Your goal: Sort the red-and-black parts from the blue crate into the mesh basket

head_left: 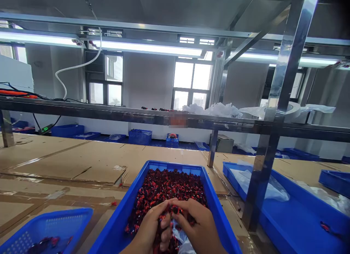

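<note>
My left hand and my right hand meet above a deep blue bin heaped with small glossy red-and-black pieces. Between the fingertips sits one small red-and-black piece with a round dark part facing me; its exact kind is too small to make out. The right thumb and index finger pinch it, and the left fingertips close on its other side. The other left fingers are curled; whatever lies in that palm is hidden. Crumpled clear plastic lies under my hands inside the bin.
A perforated blue basket with a few pieces stands at lower left. Right of a metal post lies a large blue tray with plastic bags. Cardboard covers the bench. A metal shelf rail crosses ahead.
</note>
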The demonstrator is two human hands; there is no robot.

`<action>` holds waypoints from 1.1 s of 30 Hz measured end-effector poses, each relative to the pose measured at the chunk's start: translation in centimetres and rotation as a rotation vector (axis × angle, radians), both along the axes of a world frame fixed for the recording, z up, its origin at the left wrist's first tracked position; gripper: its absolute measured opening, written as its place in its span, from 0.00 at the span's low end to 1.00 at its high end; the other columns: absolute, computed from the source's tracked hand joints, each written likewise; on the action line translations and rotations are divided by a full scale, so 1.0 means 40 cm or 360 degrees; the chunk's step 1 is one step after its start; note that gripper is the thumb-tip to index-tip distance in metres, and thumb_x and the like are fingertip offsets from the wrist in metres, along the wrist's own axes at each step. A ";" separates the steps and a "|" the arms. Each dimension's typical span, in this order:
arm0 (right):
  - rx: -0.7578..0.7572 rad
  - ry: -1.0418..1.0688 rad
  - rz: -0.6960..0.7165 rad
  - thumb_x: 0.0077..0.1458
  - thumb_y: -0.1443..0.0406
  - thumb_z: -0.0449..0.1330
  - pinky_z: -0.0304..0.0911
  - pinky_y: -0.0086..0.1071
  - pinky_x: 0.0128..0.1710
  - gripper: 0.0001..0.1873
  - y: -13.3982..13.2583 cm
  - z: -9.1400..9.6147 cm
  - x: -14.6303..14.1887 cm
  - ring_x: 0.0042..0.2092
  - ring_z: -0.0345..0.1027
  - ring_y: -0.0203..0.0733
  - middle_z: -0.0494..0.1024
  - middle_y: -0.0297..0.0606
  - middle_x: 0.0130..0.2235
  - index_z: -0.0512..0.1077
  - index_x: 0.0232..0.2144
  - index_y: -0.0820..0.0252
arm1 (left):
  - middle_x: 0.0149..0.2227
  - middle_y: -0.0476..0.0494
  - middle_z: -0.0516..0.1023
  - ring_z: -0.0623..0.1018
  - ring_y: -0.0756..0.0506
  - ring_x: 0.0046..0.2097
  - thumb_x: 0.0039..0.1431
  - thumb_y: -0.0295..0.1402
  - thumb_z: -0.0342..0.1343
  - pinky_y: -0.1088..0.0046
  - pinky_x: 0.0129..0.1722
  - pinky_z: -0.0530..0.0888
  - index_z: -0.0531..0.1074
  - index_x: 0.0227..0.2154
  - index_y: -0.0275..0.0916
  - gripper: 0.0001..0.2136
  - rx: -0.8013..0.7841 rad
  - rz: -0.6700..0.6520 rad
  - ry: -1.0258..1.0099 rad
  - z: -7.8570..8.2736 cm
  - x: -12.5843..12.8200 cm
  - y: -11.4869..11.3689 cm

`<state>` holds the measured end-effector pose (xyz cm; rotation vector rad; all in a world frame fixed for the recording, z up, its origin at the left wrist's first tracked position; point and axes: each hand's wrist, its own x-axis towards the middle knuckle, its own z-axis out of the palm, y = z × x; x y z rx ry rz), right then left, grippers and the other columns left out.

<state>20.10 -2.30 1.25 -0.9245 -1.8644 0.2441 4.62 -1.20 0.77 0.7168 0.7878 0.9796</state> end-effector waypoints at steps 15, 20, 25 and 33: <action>-0.0148 0.0254 -0.0071 0.55 0.58 0.64 0.61 0.28 0.28 0.12 -0.020 0.016 0.006 0.27 0.67 0.37 0.75 0.32 0.26 0.79 0.40 0.55 | 0.12 0.57 0.55 0.54 0.52 0.11 0.66 0.44 0.40 0.75 0.14 0.51 0.70 0.30 0.40 0.18 -0.0311 -0.0016 0.0390 0.024 0.015 -0.026; -0.0493 0.0672 0.0018 0.52 0.55 0.65 0.58 0.25 0.22 0.13 -0.011 0.022 0.022 0.22 0.60 0.33 0.69 0.30 0.22 0.77 0.36 0.58 | 0.14 0.58 0.54 0.55 0.53 0.13 0.64 0.43 0.45 0.77 0.14 0.49 0.72 0.40 0.41 0.15 -0.0252 -0.0060 0.0278 0.016 0.007 -0.024; -0.1301 0.1293 0.0681 0.57 0.47 0.54 0.34 0.22 0.10 0.20 0.010 0.019 0.034 0.14 0.36 0.27 0.57 0.22 0.14 0.68 0.31 0.57 | 0.16 0.59 0.54 0.54 0.55 0.15 0.59 0.43 0.53 0.79 0.15 0.50 0.73 0.42 0.41 0.14 -0.0214 -0.0211 0.0135 0.013 -0.005 -0.025; -0.0745 0.0317 0.0113 0.56 0.57 0.62 0.64 0.27 0.29 0.11 0.005 0.016 0.013 0.28 0.69 0.36 0.77 0.35 0.29 0.76 0.33 0.59 | 0.12 0.54 0.51 0.53 0.55 0.14 0.60 0.57 0.43 0.78 0.16 0.50 0.53 0.12 0.39 0.30 -0.0387 -0.0280 0.0314 0.014 -0.002 -0.019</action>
